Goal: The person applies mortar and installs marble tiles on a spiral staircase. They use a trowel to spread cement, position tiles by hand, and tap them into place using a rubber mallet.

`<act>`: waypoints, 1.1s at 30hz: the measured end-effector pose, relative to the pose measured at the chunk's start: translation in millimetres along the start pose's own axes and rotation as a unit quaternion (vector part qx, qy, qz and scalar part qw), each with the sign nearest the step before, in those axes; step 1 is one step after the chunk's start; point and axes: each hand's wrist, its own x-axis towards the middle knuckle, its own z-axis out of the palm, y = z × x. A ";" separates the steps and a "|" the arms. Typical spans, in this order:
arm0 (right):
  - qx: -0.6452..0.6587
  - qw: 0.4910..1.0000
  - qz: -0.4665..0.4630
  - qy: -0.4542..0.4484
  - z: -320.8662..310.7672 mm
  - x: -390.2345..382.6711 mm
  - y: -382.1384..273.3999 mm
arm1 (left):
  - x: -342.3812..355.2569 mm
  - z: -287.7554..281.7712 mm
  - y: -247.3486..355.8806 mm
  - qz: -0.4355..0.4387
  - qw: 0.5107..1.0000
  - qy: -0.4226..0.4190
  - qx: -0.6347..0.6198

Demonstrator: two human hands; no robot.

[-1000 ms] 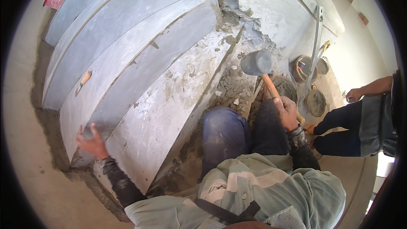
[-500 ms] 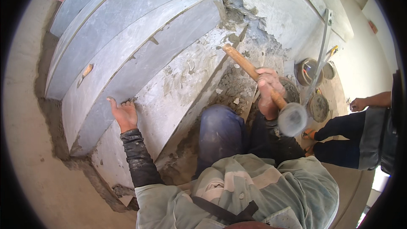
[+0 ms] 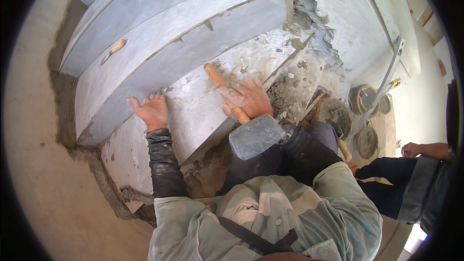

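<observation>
Left hand (image 3: pixel 152 111): open, palm up, thumb stretched out to the left, bent fingers at the lower edge of an upright grey slab (image 3: pixel 188 50); whether they press on it cannot be told
Right hand (image 3: pixel 255 99): wrapped around the wooden handle of a mallet (image 3: pixel 256 137), to the right of the left hand, above a mortar-smeared pale slab (image 3: pixel 195 99)
Mallet: in the right hand, grey head just below that hand and toward the person's body, handle end pointing up and left
Trowel (image 3: pixel 117 46): wooden-handled, lying on a grey step beyond the left hand, up and to its left
Bucket (image 3: pixel 347 133): round, to the right of the right hand, with smaller tubs beyond
Metal bar (image 3: pixel 385 92): long, slanting upward, farther right of the right hand
Co-worker (image 3: pixel 386 166): far right of both hands, dark trousers, one bare hand visible
</observation>
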 end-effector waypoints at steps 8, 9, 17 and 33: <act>-0.036 0.999 -0.021 -0.003 29.0 13.4 -1.2 | -8.8 3.6 -2.5 0.015 1.000 -0.004 0.022; -0.040 0.999 -0.024 0.001 31.7 11.4 -0.6 | -6.8 3.0 -4.2 0.012 1.000 -0.006 0.019; -0.017 0.999 0.023 -0.026 22.5 23.3 -9.3 | -3.8 -12.7 -5.1 -0.003 0.999 -0.049 -0.015; -0.015 0.954 0.197 0.226 -114.0 -147.1 71.1 | -134.5 15.9 -13.7 0.094 0.846 -0.202 0.485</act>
